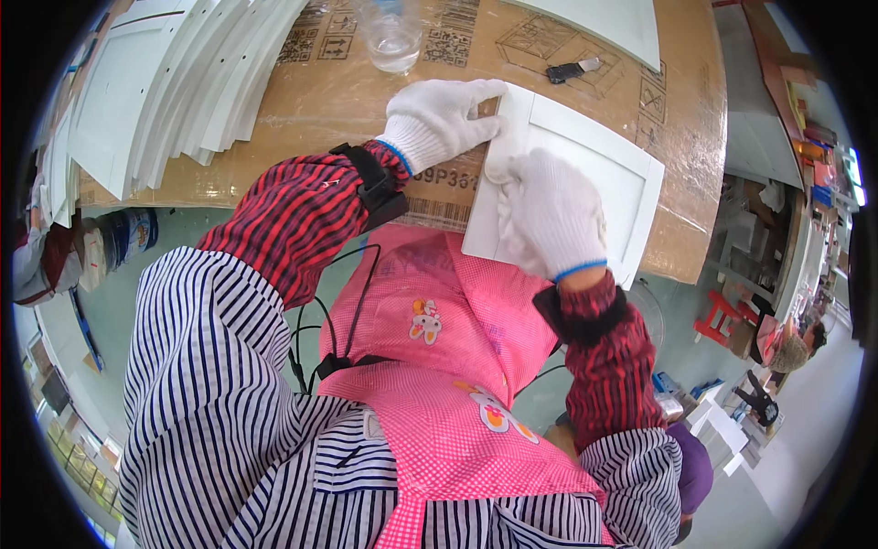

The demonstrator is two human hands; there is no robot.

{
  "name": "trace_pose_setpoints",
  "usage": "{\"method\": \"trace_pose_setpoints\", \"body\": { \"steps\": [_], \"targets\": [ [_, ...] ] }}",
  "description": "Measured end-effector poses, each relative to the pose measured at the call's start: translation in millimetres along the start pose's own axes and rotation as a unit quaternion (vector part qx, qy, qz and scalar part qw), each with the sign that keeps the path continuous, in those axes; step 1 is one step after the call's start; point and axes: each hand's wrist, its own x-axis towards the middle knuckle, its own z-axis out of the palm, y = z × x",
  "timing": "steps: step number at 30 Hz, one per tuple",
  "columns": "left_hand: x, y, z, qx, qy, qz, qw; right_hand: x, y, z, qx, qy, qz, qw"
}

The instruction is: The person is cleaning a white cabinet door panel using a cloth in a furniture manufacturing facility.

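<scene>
A white framed panel [604,178] with a recessed middle lies tilted on the cardboard-covered table, its near corner by my pink apron. My left hand [439,121], in a white knit glove, grips the panel's left edge near the far corner, with thumb and fingers apart along it. My right hand [556,215], gloved the same way, is closed and rests on the panel's left frame strip. Its fingers are curled under, and whatever they may hold is hidden.
White panels [197,82] stand fanned in a row at the left. Past my hands are a clear plastic cup [393,46], a small black-handled tool [573,69] and another white panel [608,23], all on the cardboard [681,220]. Other people are at both sides.
</scene>
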Motion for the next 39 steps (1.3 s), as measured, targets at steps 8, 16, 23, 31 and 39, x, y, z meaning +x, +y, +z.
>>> {"method": "trace_pose_setpoints", "body": {
  "steps": [8, 16, 23, 31, 39],
  "targets": [
    [1.2, -0.9, 4.8, 0.013, 0.048, 0.028, 0.998, 19.5, -4.6, -2.0, 0.008, 0.118, -0.014, 0.993],
    [-1.2, 3.9, -6.6, -0.003, -0.019, -0.020, 1.000, 6.9, -1.4, 3.9, 0.057, 0.006, -0.017, 0.998],
    [6.4, 7.7, -4.1, 0.043, -0.046, -0.024, 0.998, 45.0, -4.0, 3.3, -0.112, 0.140, -0.049, 0.983],
    [-0.1, -5.1, 1.2, 0.002, -0.010, 0.010, 1.000, -46.4, -32.0, 12.5, 0.032, -0.016, -0.144, 0.989],
    [1.8, -3.9, 0.3, 0.001, -0.045, -0.030, 0.999, -15.3, -27.3, 16.3, 0.026, 0.131, -0.189, 0.973]
  ]
}}
